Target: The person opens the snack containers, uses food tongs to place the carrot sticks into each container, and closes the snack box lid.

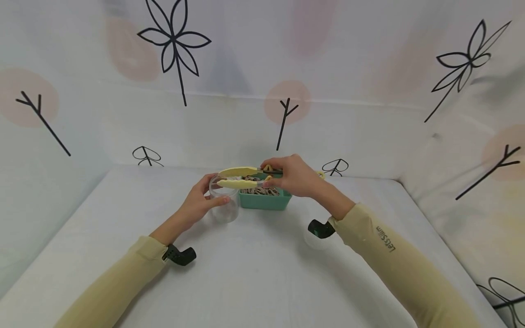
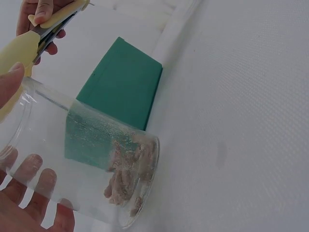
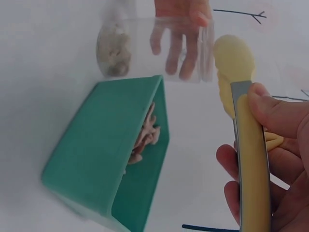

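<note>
Green is gleaming on the box (image 1: pixel 264 203), which is holding a heap of brownish pieces (image 3: pixel 147 135); just beside it, a clear jar (image 1: pixel 226 212) is carrying more at its bottom. The left hand (image 1: pixel 197 202) is wrapping its grip round the jar, the right hand (image 1: pixel 298 176) is clamping yellow tongs (image 1: pixel 238 184), tips parting at the jar's mouth, and the right sleeve (image 1: pixel 404 269) is showing "LetsSlim".

white table, plant-patterned pale curtain (image 1: pixel 348 64) behind

A box (image 1: pixel 262 203) is resting on the table (image 1: pixel 254 273), right of a jar (image 1: pixel 226 212). Pieces (image 3: pixel 145 137) are lying inside both.
</note>
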`<state>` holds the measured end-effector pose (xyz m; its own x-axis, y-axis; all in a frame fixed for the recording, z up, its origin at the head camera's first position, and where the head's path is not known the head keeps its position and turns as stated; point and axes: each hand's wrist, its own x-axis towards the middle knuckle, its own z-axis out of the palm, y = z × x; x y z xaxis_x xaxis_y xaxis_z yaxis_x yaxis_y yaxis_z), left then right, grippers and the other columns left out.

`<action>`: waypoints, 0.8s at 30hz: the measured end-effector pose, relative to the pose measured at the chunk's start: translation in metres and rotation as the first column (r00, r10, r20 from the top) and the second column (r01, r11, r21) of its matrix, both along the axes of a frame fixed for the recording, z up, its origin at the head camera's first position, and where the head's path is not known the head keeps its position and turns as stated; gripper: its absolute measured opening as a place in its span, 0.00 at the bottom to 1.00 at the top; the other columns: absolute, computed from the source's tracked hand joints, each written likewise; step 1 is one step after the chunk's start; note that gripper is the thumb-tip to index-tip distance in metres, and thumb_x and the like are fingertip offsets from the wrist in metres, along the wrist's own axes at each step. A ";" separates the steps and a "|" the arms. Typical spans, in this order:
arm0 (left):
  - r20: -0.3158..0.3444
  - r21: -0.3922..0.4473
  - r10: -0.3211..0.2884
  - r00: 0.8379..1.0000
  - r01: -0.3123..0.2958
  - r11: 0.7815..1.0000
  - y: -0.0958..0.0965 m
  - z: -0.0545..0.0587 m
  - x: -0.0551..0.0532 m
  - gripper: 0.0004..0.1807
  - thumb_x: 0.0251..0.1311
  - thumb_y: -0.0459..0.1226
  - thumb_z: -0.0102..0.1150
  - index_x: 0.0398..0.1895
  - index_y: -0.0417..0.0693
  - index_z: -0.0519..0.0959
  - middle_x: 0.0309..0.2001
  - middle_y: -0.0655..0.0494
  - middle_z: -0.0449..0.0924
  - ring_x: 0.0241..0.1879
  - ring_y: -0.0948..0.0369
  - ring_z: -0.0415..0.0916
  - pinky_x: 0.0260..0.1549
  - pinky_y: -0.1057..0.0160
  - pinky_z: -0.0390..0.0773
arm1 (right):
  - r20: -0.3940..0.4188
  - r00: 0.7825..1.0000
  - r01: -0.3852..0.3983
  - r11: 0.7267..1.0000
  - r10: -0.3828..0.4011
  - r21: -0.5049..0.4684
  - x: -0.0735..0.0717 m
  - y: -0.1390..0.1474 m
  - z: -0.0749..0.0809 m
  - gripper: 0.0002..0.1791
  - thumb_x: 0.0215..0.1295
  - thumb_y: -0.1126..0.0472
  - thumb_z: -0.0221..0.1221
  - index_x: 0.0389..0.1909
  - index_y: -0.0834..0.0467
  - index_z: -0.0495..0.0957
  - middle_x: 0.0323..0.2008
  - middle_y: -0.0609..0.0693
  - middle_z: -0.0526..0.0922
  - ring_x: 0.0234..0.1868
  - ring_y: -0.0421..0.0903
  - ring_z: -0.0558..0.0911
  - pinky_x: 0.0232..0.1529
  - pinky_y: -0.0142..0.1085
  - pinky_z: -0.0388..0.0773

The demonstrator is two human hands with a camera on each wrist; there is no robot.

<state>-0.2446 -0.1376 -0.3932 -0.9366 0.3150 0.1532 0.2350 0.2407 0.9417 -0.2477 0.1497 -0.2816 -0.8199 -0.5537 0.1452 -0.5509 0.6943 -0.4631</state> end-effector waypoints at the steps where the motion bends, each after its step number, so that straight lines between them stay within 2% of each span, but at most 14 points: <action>1: -0.001 0.000 -0.001 1.000 0.001 1.000 0.000 0.000 0.000 0.42 0.59 0.42 0.71 0.73 0.46 0.60 0.69 0.48 0.66 0.70 0.49 0.59 0.66 0.42 0.62 | -0.002 1.000 0.000 1.000 0.000 0.000 0.000 0.001 0.000 0.24 0.61 0.53 0.70 0.57 0.54 0.80 0.43 0.46 0.85 0.38 0.43 0.81 0.43 0.40 0.80; 7: -0.022 0.011 -0.007 1.000 0.008 1.000 0.000 0.000 0.000 0.39 0.60 0.40 0.71 0.71 0.47 0.62 0.66 0.42 0.68 0.67 0.50 0.64 0.64 0.40 0.63 | 0.002 1.000 0.022 1.000 -0.022 -0.014 -0.001 0.011 0.001 0.26 0.61 0.53 0.70 0.59 0.54 0.78 0.45 0.47 0.85 0.41 0.44 0.81 0.44 0.42 0.80; 13: -0.039 0.039 -0.024 0.999 0.025 0.999 0.002 0.002 0.001 0.37 0.60 0.38 0.70 0.70 0.45 0.63 0.67 0.40 0.67 0.68 0.50 0.63 0.64 0.40 0.63 | 0.015 0.995 0.097 0.995 -0.097 -0.033 -0.005 0.033 -0.005 0.30 0.60 0.52 0.71 0.62 0.56 0.76 0.49 0.50 0.84 0.44 0.46 0.81 0.46 0.45 0.80; 19: -0.047 0.035 -0.022 0.999 0.024 0.999 0.003 0.002 0.000 0.37 0.60 0.37 0.70 0.70 0.44 0.64 0.67 0.41 0.68 0.68 0.50 0.62 0.65 0.40 0.62 | 0.059 0.985 0.159 0.987 -0.159 0.014 -0.012 0.056 -0.018 0.33 0.60 0.52 0.71 0.64 0.59 0.74 0.52 0.54 0.83 0.48 0.49 0.81 0.48 0.48 0.79; 24: -0.047 0.032 -0.014 0.999 0.015 0.999 0.002 0.002 0.002 0.37 0.59 0.38 0.70 0.70 0.45 0.64 0.67 0.42 0.68 0.68 0.49 0.62 0.65 0.40 0.61 | 0.080 0.983 0.158 0.983 -0.166 0.092 -0.017 0.066 -0.028 0.37 0.60 0.52 0.70 0.68 0.61 0.70 0.58 0.58 0.80 0.57 0.55 0.79 0.54 0.53 0.76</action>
<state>-0.2425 -0.1358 -0.3912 -0.9235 0.3228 0.2071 0.2823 0.2065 0.9368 -0.2650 0.2156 -0.3100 -0.9072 -0.4198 0.0281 -0.3884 0.8099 -0.4396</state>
